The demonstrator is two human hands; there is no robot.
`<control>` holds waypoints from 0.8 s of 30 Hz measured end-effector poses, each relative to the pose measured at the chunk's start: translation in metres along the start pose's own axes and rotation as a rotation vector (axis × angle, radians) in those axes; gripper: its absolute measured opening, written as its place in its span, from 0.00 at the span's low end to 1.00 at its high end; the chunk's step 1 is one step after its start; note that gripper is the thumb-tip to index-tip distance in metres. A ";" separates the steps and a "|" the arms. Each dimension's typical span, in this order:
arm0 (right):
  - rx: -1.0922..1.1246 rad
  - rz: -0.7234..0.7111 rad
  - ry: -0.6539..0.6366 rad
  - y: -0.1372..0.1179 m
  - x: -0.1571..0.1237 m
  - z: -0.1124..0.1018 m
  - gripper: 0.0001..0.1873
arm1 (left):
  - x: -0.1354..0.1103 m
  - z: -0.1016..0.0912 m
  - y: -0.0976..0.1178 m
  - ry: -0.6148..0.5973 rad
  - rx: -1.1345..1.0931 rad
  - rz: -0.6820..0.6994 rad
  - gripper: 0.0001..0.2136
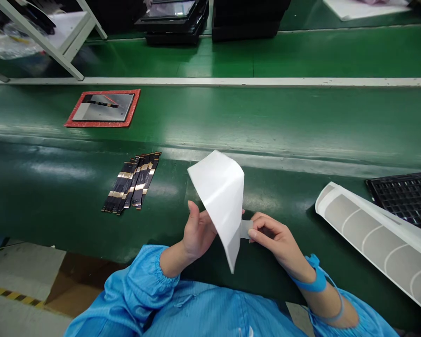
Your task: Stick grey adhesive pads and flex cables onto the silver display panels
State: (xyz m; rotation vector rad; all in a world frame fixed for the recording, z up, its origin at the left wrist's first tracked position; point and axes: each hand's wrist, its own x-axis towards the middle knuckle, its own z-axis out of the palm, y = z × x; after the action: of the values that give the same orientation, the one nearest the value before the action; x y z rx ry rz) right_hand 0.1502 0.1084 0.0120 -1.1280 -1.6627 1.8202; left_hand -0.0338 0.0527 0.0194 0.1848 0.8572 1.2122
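Note:
A curved white sheet of paper (221, 187) stands tilted above the bench in front of me. My left hand (199, 230) holds it from its left side, thumb raised and apart, with most of the fingers hidden behind the paper. At the sheet's right edge, my right hand (272, 236) pinches a small greyish, see-through sticker (246, 229) between thumb and fingers. The sticker's left end meets the paper; whether it is still stuck there I cannot tell. Left of my hands lies a fanned row of black flat flex cables (131, 183) with gold-coloured bands.
A display panel (103, 107) with a cable across it rests on a red foam pad (135, 108). A curled sheet of grey stickers (375, 243) and a black gridded tray (407, 196) lie at right. Black trays (249, 18) and a white rack (73, 70) stand at the back.

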 end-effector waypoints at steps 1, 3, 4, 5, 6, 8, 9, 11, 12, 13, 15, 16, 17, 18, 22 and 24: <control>0.004 -0.004 0.013 0.001 0.000 -0.001 0.21 | 0.001 -0.001 0.000 -0.001 0.007 0.026 0.43; 0.025 -0.012 0.043 0.003 -0.001 -0.002 0.21 | 0.003 -0.003 0.001 0.030 0.035 0.090 0.39; 0.043 -0.021 0.062 0.005 -0.002 -0.003 0.21 | 0.004 -0.004 0.001 0.057 0.051 0.124 0.37; 0.064 -0.033 0.084 0.006 -0.002 -0.004 0.20 | 0.005 -0.005 0.003 0.086 0.065 0.156 0.35; 0.084 -0.046 0.112 0.008 -0.002 -0.004 0.20 | 0.005 -0.005 0.005 0.115 0.074 0.188 0.33; 0.122 -0.070 0.184 0.011 -0.003 -0.005 0.17 | 0.006 -0.005 0.010 0.179 0.080 0.252 0.29; 0.142 -0.073 0.224 0.012 -0.003 -0.005 0.16 | 0.006 -0.005 0.013 0.212 0.084 0.283 0.28; 0.182 -0.068 0.302 0.013 -0.003 -0.006 0.15 | 0.006 -0.006 0.019 0.276 0.112 0.356 0.28; 0.193 -0.069 0.338 0.013 -0.002 -0.006 0.14 | 0.005 -0.007 0.021 0.302 0.137 0.405 0.29; 0.195 -0.074 0.372 0.012 -0.002 -0.006 0.14 | 0.004 -0.008 0.023 0.321 0.168 0.463 0.30; 0.172 -0.095 0.434 0.012 -0.001 -0.006 0.13 | 0.003 -0.012 0.025 0.344 0.237 0.606 0.30; 0.157 -0.106 0.462 0.012 0.000 -0.006 0.13 | 0.001 -0.014 0.025 0.353 0.274 0.684 0.28; 0.147 -0.112 0.486 0.012 0.001 -0.006 0.13 | 0.000 -0.017 0.025 0.365 0.317 0.765 0.26; 0.141 -0.114 0.504 0.012 0.002 -0.007 0.13 | -0.001 -0.019 0.025 0.386 0.367 0.848 0.24; 0.129 -0.152 0.555 0.015 0.003 -0.008 0.14 | -0.005 -0.028 0.024 0.476 0.631 1.134 0.07; 0.103 -0.188 0.584 0.016 0.002 -0.009 0.14 | -0.008 -0.032 0.027 0.513 0.736 1.192 0.04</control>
State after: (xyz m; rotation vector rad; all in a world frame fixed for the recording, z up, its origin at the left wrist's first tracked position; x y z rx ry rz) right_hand 0.1590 0.1123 -0.0039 -1.2547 -1.2661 1.2776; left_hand -0.0756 0.0461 0.0167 1.1383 1.7423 2.0196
